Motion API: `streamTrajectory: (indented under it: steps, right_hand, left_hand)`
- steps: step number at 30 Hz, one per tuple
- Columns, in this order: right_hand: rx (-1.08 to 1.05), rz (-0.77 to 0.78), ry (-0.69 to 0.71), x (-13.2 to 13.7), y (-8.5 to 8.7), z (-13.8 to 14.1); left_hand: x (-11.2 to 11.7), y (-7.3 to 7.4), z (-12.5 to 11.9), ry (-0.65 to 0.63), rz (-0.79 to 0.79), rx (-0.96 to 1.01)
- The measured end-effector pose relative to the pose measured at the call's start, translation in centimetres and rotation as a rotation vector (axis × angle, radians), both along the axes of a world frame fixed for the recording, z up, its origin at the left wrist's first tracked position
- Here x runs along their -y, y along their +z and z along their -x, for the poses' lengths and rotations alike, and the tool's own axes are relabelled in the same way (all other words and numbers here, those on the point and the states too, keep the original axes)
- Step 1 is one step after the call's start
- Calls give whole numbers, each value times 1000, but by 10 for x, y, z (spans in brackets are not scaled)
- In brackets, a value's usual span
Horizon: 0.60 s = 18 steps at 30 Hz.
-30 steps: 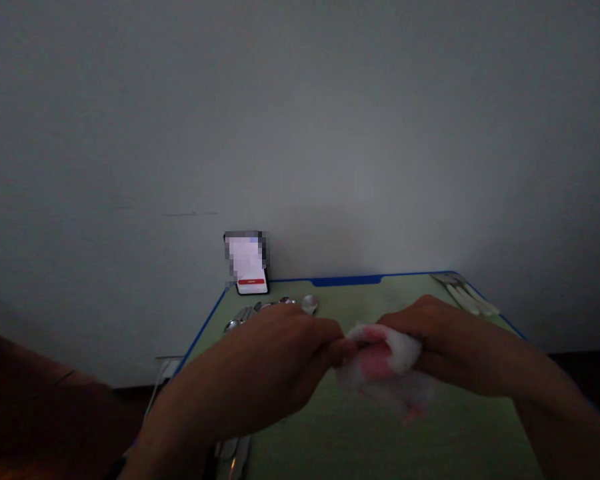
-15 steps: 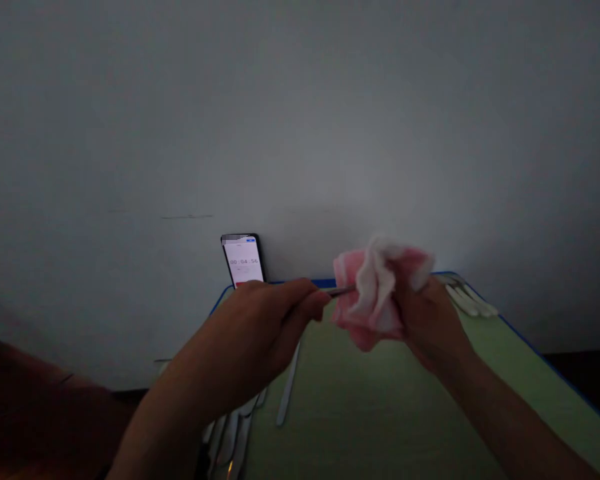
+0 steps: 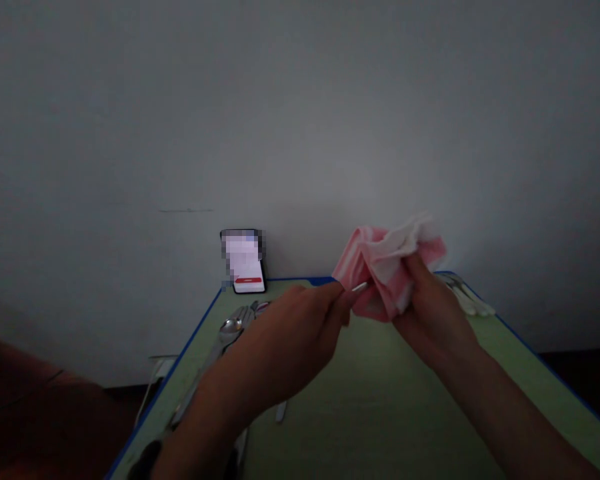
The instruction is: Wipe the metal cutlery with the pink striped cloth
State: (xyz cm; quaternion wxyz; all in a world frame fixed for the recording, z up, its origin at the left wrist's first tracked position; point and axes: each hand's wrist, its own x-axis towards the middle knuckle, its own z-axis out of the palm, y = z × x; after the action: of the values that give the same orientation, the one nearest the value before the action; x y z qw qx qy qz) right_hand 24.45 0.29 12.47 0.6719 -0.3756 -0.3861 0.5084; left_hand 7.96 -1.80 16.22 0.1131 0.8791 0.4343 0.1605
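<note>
My left hand (image 3: 290, 340) pinches a thin metal piece of cutlery (image 3: 360, 289), whose kind I cannot make out because fingers and cloth cover most of it. A crumpled pink and white cloth (image 3: 380, 257) is gripped in my right hand (image 3: 437, 317) and surrounds the far end of the metal piece. Both hands are raised above the green tabletop (image 3: 380, 400), close together. Beneath my left forearm lies more cutlery, including a spoon (image 3: 231, 327) and a fork (image 3: 245, 313). A metal handle (image 3: 281, 412) shows just below my left hand.
A phone (image 3: 249, 267) leans against the grey wall (image 3: 300, 133) at the table's back left. White-handled cutlery (image 3: 473, 300) lies at the back right corner. Blue edging (image 3: 200, 317) borders the table. Something dark red (image 3: 25, 400) is at the lower left.
My left hand has shifted right, closer to the cloth, so less of the metal shows. The cloth has turned and opened out in my right hand. The spoon and fork have come into view.
</note>
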Motion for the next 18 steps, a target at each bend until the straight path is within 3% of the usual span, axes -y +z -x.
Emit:
streamTrajectory:
  steps: [6, 11, 18]
  right_hand:
    - [417, -89, -282, 18, 15, -7]
    - [196, 53, -229, 20, 17, 9]
    - [-33, 50, -101, 15, 1, 17]
  left_hand:
    - [9, 7, 17, -99, 99, -89]
    - [4, 5, 7, -86, 60, -54]
    - [0, -5, -7, -113, 34, -11]
